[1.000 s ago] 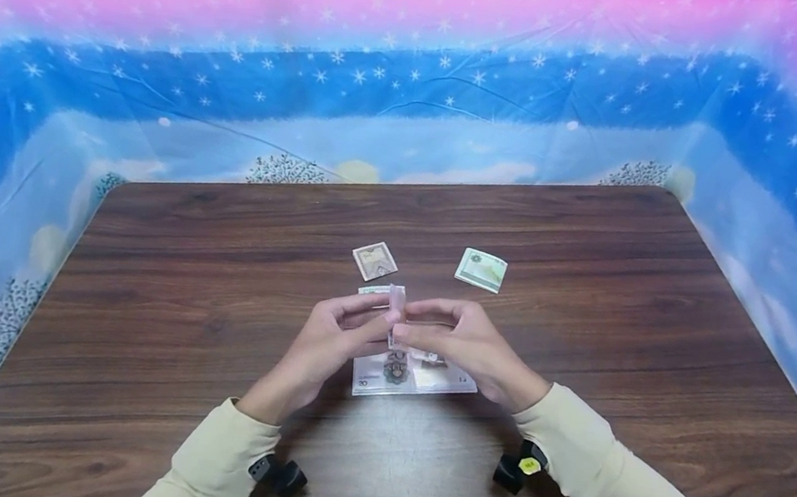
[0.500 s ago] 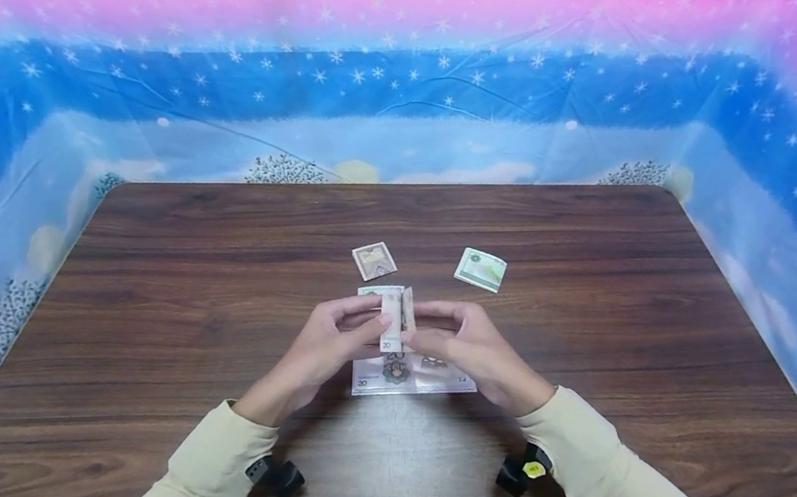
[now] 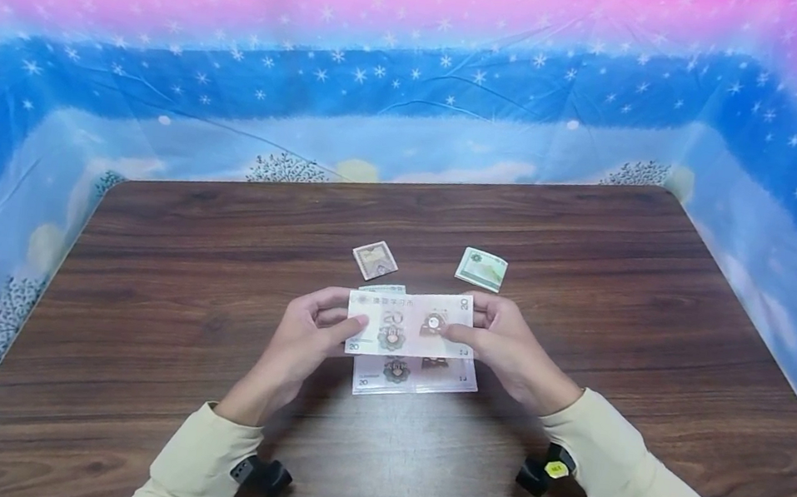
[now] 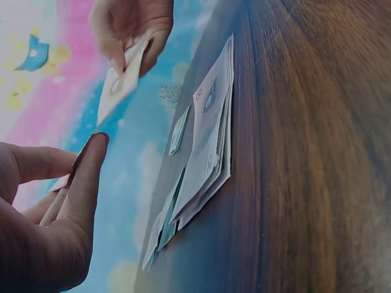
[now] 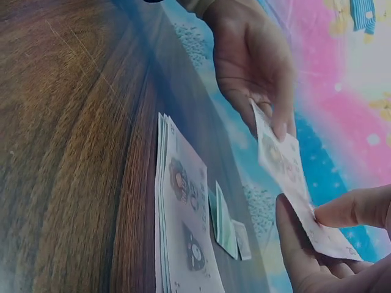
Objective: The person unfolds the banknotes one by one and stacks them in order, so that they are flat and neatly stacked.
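Observation:
An unfolded 20 banknote [image 3: 408, 325] is stretched flat between my two hands, raised above the table. My left hand [image 3: 311, 338] pinches its left end, thumb on the near face and fingers behind. At the other end my right hand [image 3: 513, 356] pinches it the same way. Below lies a stack of similar banknotes [image 3: 414, 387], partly covered by the held one in the head view; the left wrist view shows its layered edges on the wood. A green banknote [image 3: 384, 288] peeks out behind the held note.
Farther back on the brown wooden table [image 3: 213, 275] lie a small folded brownish banknote [image 3: 374, 260] and a folded green banknote [image 3: 481, 269]. A pink and blue snowflake-patterned cloth [image 3: 362, 67] hangs around the table's far and side edges.
The banknote was folded narrow between my fingers a second ago and now is spread wide. My hands have moved apart, left hand leftward and right hand rightward.

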Motion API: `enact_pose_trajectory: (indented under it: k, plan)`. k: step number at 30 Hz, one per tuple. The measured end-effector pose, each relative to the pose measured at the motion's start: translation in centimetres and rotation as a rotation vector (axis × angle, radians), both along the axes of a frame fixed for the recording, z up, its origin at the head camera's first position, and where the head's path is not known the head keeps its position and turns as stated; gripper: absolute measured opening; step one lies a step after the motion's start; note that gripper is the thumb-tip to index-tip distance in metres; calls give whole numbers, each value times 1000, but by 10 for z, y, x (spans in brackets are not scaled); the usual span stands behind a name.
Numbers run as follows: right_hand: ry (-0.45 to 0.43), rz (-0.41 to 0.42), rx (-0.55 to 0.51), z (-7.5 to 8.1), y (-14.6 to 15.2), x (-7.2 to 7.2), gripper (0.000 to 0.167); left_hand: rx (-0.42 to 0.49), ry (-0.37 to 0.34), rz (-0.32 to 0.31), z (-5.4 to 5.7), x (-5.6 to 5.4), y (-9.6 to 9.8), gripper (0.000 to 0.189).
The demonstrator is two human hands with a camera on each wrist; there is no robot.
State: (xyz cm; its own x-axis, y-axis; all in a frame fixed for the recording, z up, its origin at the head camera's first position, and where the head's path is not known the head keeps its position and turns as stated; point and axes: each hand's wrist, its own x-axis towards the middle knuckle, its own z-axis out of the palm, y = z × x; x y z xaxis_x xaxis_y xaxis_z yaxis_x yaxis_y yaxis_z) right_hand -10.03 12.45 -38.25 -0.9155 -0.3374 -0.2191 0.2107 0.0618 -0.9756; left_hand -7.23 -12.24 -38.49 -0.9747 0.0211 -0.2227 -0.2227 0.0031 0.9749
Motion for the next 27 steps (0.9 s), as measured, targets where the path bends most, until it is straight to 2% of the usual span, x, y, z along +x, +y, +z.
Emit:
enact_pose_trajectory:
  k: [5,9,11,14,18,23,27]
  plan:
    - [-13,3,-14,-4,4,-2,36,-12,-29,12,-2,-1,-1,30]
    - [-8,-1,43,-6,9,-7,37,-70,-22,-42,-4,-1,-3,30]
    - [5,-1,92,-7,12,-9,35,-136,-4,-97,-5,-1,-4,32]
    - [36,5,190,-10,17,-12,31,-289,37,-190,-6,0,-5,39]
    - [139,60,294,-15,20,-12,30,-485,59,-278,-6,0,-4,48]
    - [301,136,449,-19,19,-12,31,-647,76,-326,-4,1,-1,47]
    - [383,172,582,-20,19,-11,33,-747,94,-348,-5,0,1,45]
